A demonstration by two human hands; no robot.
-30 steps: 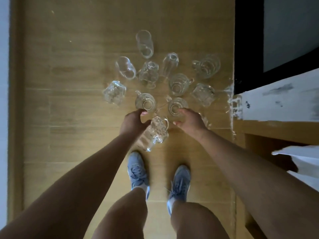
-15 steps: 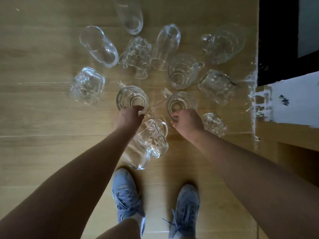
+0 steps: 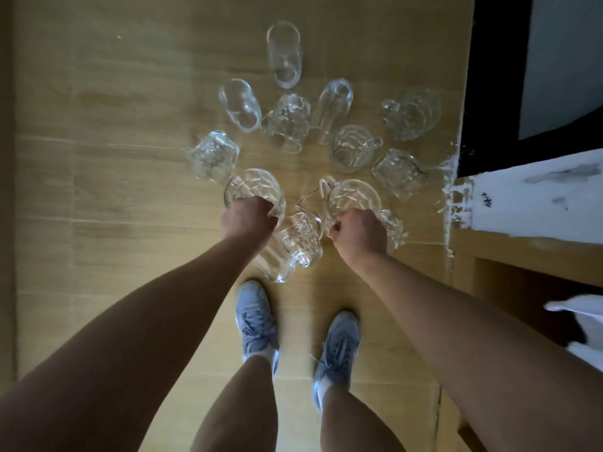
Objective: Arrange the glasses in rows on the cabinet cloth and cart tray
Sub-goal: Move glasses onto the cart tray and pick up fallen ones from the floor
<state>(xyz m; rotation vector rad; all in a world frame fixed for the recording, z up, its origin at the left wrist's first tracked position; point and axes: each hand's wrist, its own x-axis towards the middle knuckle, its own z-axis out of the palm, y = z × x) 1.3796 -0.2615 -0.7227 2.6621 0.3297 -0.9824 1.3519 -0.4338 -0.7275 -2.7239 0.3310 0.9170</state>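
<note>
Down on the wooden floor there's a whole scatter of glassware, and both hands are right in among it! The left grip is curled round the near rim of the dimpled left mug. The right grip is a tight fist on the near edge of the right mug, whose handle points away from the hand. Whether either mug is clear of the floor, I can't tell from up here.

Between the two fists lies the middle mug on its side, just beside both hands, so it's crowded in there. Beyond sit the other glasses, with a tall glass lying furthest out. Nothing is on a cloth or tray yet. A fold of white cloth peeks in at the right edge, and no cart tray is in view.

As for handling, this looks like thick pressed glass. I'd judge it weighty, rigid and smooth enough to slip, and it could chip if two pieces knock together or one drops onto that floor. A rim hold should do for a short lift, but the handle looks the surer place. The tall glass wants a full wrap round its body. The danger is clinking that middle mug on the way up.
</note>
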